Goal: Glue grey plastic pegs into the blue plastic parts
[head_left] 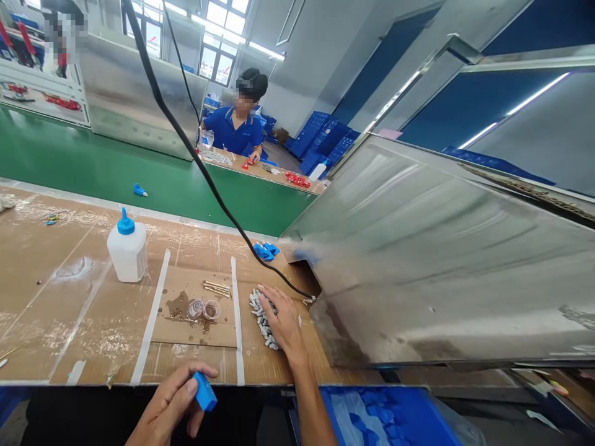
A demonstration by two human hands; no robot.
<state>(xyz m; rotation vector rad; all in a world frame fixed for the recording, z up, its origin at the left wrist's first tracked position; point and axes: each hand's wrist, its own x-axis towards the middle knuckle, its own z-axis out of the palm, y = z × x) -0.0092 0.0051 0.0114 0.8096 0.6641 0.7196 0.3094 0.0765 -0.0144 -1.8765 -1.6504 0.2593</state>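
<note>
Reference landmark: the flat brown cardboard pad point(162, 331), set between two white tape strips on the brown, film-covered worktop point(28, 260).

Step in hand, as I judge it: picking from the parts pile with one hand while the other holds a workpiece. The next move appears to call for separating a single piece from the pile and gripping it, with the workpiece held steady.

Left hand point(174, 396): my fingers are narrowed on a small, bright-blue plastic block, held between thumb and fingers. I hold it tilted on the near side of the pad, in front of the worktop edge.

Right hand point(281, 319): my palm faces down and my fingers extend, loosely spread, over a pile of small, light-grey, elongated pieces point(257, 308), right of the pad. My hand covers part of the pile; I cannot tell whether a piece is gripped.

On the pad: two small, round, clear cups point(212, 310) and several thin sticks point(217, 288). Left of the pad: a translucent white plastic bottle with a blue nozzle cap point(127, 251), upright.
</note>
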